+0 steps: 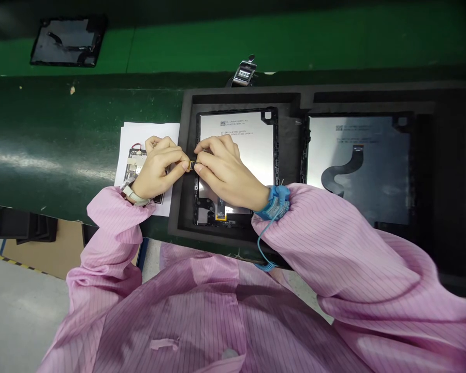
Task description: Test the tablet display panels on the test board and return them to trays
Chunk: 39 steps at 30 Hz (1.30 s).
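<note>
My left hand (157, 168) and my right hand (231, 173) meet over the left edge of a tablet screen assembly (252, 147). Between their fingertips is a small flex cable end (191, 165), yellow on one side and black on the other. Both hands are closed in a pinch on it. The assembly lies with its silver back up in a black foam tray (184, 217). Another black flex cable (221, 207) with a yellow end shows below my right hand. Partly behind my left hand, a circuit board (134, 163) with red wires rests on white paper (173, 134).
A second screen assembly (376, 176) with a curved black cable (344, 168) fills the tray's right side. A tally counter (244, 72) stands behind the tray. Another assembly (68, 41) lies at the far left. A blue coiled cord (261, 246) hangs from my right wrist strap.
</note>
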Tool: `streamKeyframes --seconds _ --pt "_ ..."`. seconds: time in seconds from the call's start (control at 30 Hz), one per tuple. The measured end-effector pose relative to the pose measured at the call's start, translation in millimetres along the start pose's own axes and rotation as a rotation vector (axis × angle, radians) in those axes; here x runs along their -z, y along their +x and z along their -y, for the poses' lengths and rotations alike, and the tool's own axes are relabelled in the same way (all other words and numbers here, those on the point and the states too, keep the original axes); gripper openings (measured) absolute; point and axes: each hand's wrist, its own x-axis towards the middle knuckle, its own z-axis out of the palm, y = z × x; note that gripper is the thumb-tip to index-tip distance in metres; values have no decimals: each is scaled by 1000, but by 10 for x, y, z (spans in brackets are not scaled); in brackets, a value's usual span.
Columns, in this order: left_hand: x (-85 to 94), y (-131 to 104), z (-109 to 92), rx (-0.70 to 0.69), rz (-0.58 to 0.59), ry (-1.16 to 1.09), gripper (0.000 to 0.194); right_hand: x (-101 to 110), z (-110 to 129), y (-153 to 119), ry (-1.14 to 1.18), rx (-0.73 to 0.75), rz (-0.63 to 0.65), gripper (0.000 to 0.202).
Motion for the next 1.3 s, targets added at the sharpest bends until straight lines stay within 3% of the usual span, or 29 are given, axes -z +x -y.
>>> streamKeyframes --seconds 0.3,0.67,0.77,0.83,0.93,0.97,1.0,1.17,1.3 --pt "-7 7 0 34 -15 -2 56 13 -52 -1 -12 9 48 29" --pt "-80 25 -9 32 -126 44 31 -45 -23 6 -53 44 27 31" --pt "-20 -25 -44 16 -178 58 28 47 60 -61 -80 -7 0 39" --pt "48 -167 -84 18 -310 67 28 181 136 -198 -121 -61 -56 49" --pt "83 -537 -168 140 -684 103 23 394 228 -544 -225 -146 -164 54" --pt "62 -675 -201 205 -750 126 19 441 239 -678 -263 -180 -193 52" --pt "25 -804 -234 252 -713 180 18 468 238 -810 -300 -218 -216 51" --pt "-238 -1147 -342 345 -211 566 36 349 113 -1267 -414 -356 -283 55" --pt "-313 -1158 -314 350 -138 660 43 208 34 -1358 -369 -347 -314 57"
